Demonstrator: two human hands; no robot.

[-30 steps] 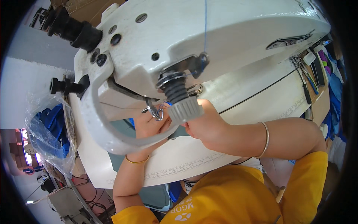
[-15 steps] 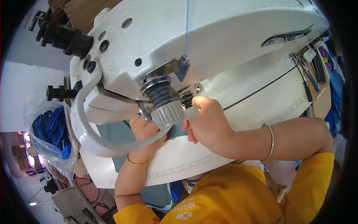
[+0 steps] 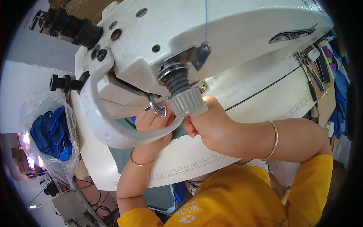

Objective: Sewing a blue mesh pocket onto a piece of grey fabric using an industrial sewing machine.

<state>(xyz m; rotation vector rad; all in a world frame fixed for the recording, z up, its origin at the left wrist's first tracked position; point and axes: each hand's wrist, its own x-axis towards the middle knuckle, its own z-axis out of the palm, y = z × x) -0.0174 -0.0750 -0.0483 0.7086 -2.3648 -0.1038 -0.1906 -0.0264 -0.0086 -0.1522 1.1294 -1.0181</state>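
The head of a white sewing machine point(image 3: 242, 34) spans the top, with a ribbed grey tension knob point(image 3: 186, 102) on a spring and a blue thread point(image 3: 206, 22) running down to it. Below it my left hand point(image 3: 151, 123) lies with bent fingers on grey-green cloth point(image 3: 120, 157), partly covered by the curved white arm point(image 3: 113, 134) of the machine. My right hand point(image 3: 213, 123) is closed beside the knob, fingers curled under; the knob hides its thumb and index tips. A strip of the cloth shows between both hands. The needle area is hidden.
A pale table point(image 3: 189, 166) with a printed ruler strip carries the machine. Scissors point(image 3: 302, 60) and other tools lie at the far right. On the left, a clear plastic bag point(image 3: 73, 151) holds blue cloth. More grey-green cloth point(image 3: 160, 198) hangs below the table's front edge.
The machine head and knob appear further right and slightly higher, while the table looks the same. My left hand has shifted slightly right; my right hand stays curled by the knob.
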